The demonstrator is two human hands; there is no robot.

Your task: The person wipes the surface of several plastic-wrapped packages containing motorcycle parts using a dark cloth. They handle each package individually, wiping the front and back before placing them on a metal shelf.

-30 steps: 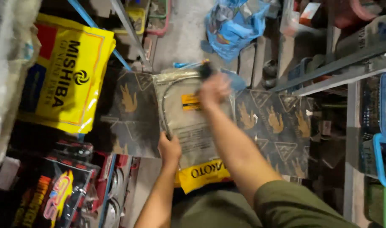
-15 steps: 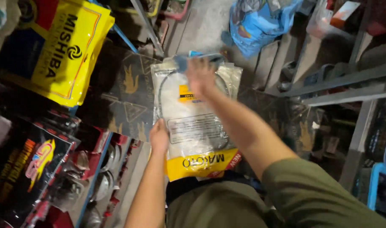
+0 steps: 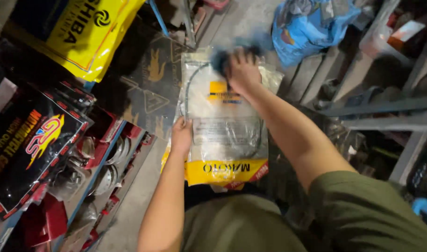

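**Two hands on a clear cable packet among crowded shelves**

The person holds a flat clear plastic packet [image 3: 225, 126] in front of the body, above a concrete floor [image 3: 138, 205] that runs between shelves. The packet has a yellow band along its near edge and a small yellow label near its middle; a dark cable lies coiled inside it.

The left hand [image 3: 181, 136] has its grip clamped on the packet's left edge, thumb on top, about halfway along. The right hand [image 3: 243, 71] rests on the packet's far end, fingers curled over a dark blue cloth [image 3: 220, 59] that is blurred; its grip is closed on that cloth and pressed against the plastic. Whether the cloth is a rag or something else cannot be told. An olive sleeve [image 3: 363, 210] covers the right upper arm.

Under and beyond the packet lies a dark sheet [image 3: 150, 84] printed with gold figures and triangles. At the far left hangs a yellow bag [image 3: 89, 32] with dark lettering. On the left shelf [image 3: 99, 172] stand black packages with red and yellow graphics [image 3: 31, 140] and round chromed parts [image 3: 113, 172] beside them. At the far right a crumpled blue plastic bag [image 3: 311, 25] lies on the floor, next to grey metal shelf rails [image 3: 381, 109].
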